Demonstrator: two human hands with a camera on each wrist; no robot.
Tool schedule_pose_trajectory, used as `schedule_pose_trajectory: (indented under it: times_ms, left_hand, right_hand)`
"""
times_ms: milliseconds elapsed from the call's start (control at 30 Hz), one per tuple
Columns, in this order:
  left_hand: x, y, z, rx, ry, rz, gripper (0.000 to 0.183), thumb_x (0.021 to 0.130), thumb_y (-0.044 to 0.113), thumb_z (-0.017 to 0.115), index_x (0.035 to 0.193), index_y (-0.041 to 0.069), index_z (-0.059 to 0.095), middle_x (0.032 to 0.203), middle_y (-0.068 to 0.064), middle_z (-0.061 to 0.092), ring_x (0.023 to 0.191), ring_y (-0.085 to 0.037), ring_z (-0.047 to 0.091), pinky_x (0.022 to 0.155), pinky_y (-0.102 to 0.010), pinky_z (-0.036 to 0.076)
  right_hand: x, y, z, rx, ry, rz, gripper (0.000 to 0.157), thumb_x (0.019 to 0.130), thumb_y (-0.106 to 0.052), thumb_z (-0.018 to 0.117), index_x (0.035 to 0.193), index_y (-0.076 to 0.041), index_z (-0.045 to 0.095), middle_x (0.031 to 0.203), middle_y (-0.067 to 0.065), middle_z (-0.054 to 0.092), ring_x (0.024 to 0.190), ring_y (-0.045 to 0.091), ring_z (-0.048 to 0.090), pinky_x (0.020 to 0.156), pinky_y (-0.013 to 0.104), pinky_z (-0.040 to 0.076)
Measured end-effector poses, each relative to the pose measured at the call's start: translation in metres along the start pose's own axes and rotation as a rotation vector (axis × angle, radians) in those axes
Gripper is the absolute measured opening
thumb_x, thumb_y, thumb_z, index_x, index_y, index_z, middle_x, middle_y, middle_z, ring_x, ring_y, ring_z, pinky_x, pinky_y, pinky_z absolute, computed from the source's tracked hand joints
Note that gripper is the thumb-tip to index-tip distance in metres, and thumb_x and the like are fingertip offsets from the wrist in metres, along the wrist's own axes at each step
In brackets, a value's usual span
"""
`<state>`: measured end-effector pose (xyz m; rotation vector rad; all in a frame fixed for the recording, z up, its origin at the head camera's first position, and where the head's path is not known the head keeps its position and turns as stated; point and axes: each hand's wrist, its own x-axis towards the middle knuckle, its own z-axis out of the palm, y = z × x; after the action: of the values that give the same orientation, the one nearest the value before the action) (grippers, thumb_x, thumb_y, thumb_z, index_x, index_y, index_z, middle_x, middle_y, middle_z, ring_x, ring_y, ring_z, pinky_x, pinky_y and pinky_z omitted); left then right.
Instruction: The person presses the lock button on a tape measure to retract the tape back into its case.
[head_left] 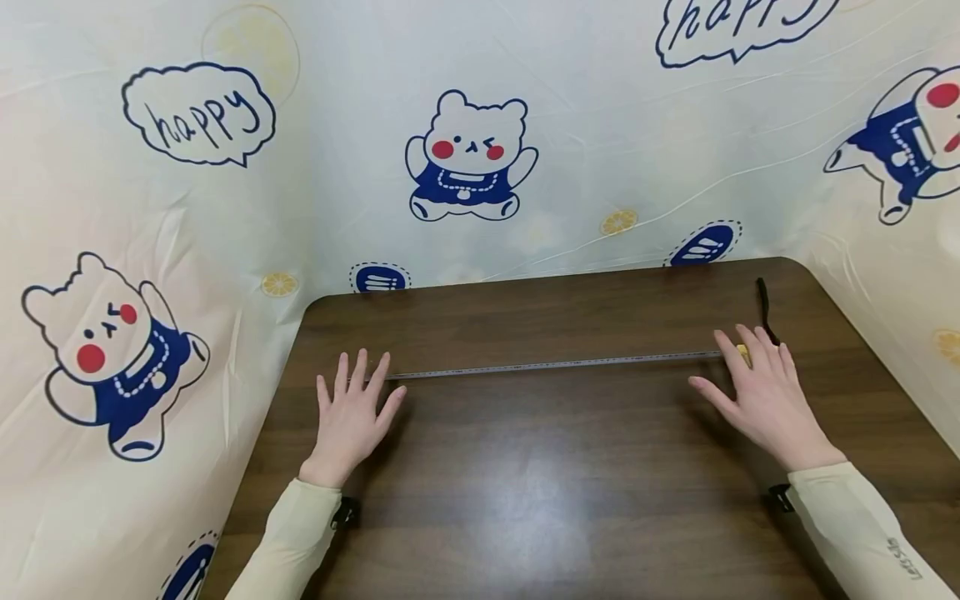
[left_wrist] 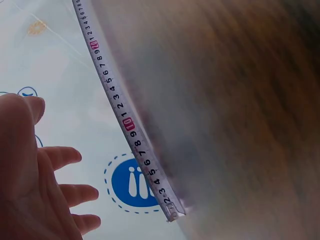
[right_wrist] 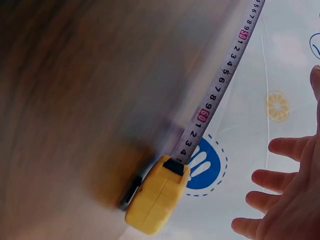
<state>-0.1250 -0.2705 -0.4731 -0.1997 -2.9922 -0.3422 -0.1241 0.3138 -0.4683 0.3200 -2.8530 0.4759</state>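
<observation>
A tape measure's pale blade [head_left: 555,365] stretches across the table, with its metal end hook [left_wrist: 173,216] to the left. Its yellow case [right_wrist: 157,197] is at the right end and mostly hidden behind fingers in the head view. My left hand [head_left: 352,425] is spread near the hook end; the left wrist view shows a gap between it and the blade. With fingers spread, my right hand [head_left: 765,400] is nearest the case, and the right wrist view shows it apart from that too. Neither hand holds anything. Beside the case the blade reads a little past the 60 mark.
The brown wooden table [head_left: 525,467] has rounded far corners. A black strap [head_left: 763,308] lies beyond my right hand. A pale curtain [head_left: 337,125] printed with bears and "happy" bubbles surrounds the far and side edges. Dark bands [head_left: 345,512] sit on both wrists.
</observation>
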Motion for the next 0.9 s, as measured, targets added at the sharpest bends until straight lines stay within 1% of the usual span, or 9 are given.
schedule_pose_trajectory:
  times_ms: [67, 233, 367, 433, 567, 633, 733, 800, 900]
  left_hand:
    - [0.000, -0.001, -0.001, -0.006, 0.004, 0.000, 0.070, 0.107, 0.057, 0.047, 0.162, 0.015, 0.039, 0.167, -0.027, 0.026, 0.156, -0.050, 0.012, 0.115, -0.080, 0.003]
    - [-0.001, -0.007, -0.001, -0.022, -0.005, -0.011, 0.070, 0.107, 0.057, 0.045, 0.162, 0.014, 0.039, 0.167, -0.027, 0.026, 0.156, -0.050, 0.012, 0.114, -0.080, 0.003]
    - [-0.002, -0.013, -0.001, -0.036, -0.003, -0.018, 0.068, 0.107, 0.053, 0.050, 0.160, 0.012, 0.040, 0.165, -0.028, 0.029, 0.155, -0.051, 0.015, 0.114, -0.081, 0.007]
    - [-0.002, -0.016, -0.001, -0.056, 0.031, -0.011, 0.065, 0.106, 0.046, 0.057, 0.158, 0.010, 0.044, 0.162, -0.030, 0.035, 0.152, -0.051, 0.021, 0.112, -0.082, 0.011]
    - [-0.002, -0.022, -0.001, -0.108, 0.130, 0.008, 0.054, 0.101, 0.029, 0.070, 0.148, 0.006, 0.055, 0.149, -0.031, 0.050, 0.142, -0.053, 0.037, 0.108, -0.081, 0.023]
    - [-0.002, -0.024, -0.001, -0.134, 0.161, 0.006, 0.049, 0.099, 0.022, 0.072, 0.143, 0.005, 0.059, 0.144, -0.030, 0.054, 0.137, -0.053, 0.041, 0.105, -0.079, 0.027]
    - [-0.002, -0.027, -0.002, -0.157, 0.177, 0.001, 0.044, 0.098, 0.017, 0.074, 0.138, 0.004, 0.063, 0.140, -0.028, 0.057, 0.131, -0.053, 0.045, 0.100, -0.077, 0.032]
    - [-0.003, -0.029, -0.003, -0.161, 0.182, -0.001, 0.042, 0.097, 0.016, 0.074, 0.136, 0.003, 0.065, 0.138, -0.028, 0.059, 0.128, -0.054, 0.047, 0.097, -0.076, 0.034]
    - [-0.002, -0.033, -0.003, -0.163, 0.187, -0.008, 0.038, 0.096, 0.014, 0.075, 0.132, 0.003, 0.068, 0.134, -0.027, 0.062, 0.124, -0.054, 0.050, 0.093, -0.075, 0.038]
  right_hand:
    - [-0.001, 0.002, -0.002, 0.000, -0.007, 0.005, 0.083, 0.099, -0.053, 0.064, 0.155, 0.003, 0.039, 0.158, 0.038, 0.029, 0.153, 0.054, 0.015, 0.124, 0.065, -0.002]
    - [-0.003, 0.009, -0.006, -0.011, -0.018, 0.018, 0.084, 0.099, -0.054, 0.065, 0.155, 0.003, 0.039, 0.157, 0.038, 0.030, 0.151, 0.055, 0.016, 0.122, 0.069, 0.000]
    - [-0.003, 0.015, -0.006, 0.004, -0.011, 0.021, 0.082, 0.099, -0.051, 0.066, 0.154, 0.004, 0.039, 0.155, 0.040, 0.031, 0.150, 0.057, 0.018, 0.121, 0.071, 0.002]
    - [-0.004, 0.018, -0.007, 0.016, -0.005, 0.019, 0.081, 0.099, -0.049, 0.067, 0.153, 0.005, 0.040, 0.154, 0.040, 0.032, 0.149, 0.058, 0.018, 0.121, 0.072, 0.004]
    - [-0.003, 0.022, -0.008, 0.024, 0.003, 0.015, 0.079, 0.100, -0.047, 0.067, 0.151, 0.008, 0.041, 0.152, 0.041, 0.033, 0.147, 0.060, 0.020, 0.121, 0.071, 0.007]
    - [-0.003, 0.025, -0.009, 0.026, 0.009, 0.011, 0.077, 0.101, -0.045, 0.067, 0.150, 0.009, 0.042, 0.151, 0.042, 0.034, 0.145, 0.061, 0.023, 0.121, 0.070, 0.011]
    - [-0.003, 0.028, -0.009, 0.034, 0.023, 0.004, 0.073, 0.100, -0.040, 0.069, 0.146, 0.011, 0.045, 0.147, 0.042, 0.038, 0.138, 0.062, 0.030, 0.119, 0.071, 0.019]
    - [-0.002, 0.030, -0.010, 0.039, 0.038, -0.008, 0.068, 0.100, -0.035, 0.071, 0.143, 0.012, 0.048, 0.142, 0.041, 0.042, 0.132, 0.062, 0.035, 0.114, 0.073, 0.026]
    - [-0.002, 0.032, -0.012, 0.042, 0.041, -0.006, 0.063, 0.098, -0.030, 0.074, 0.138, 0.013, 0.050, 0.136, 0.040, 0.044, 0.126, 0.061, 0.039, 0.105, 0.075, 0.035]
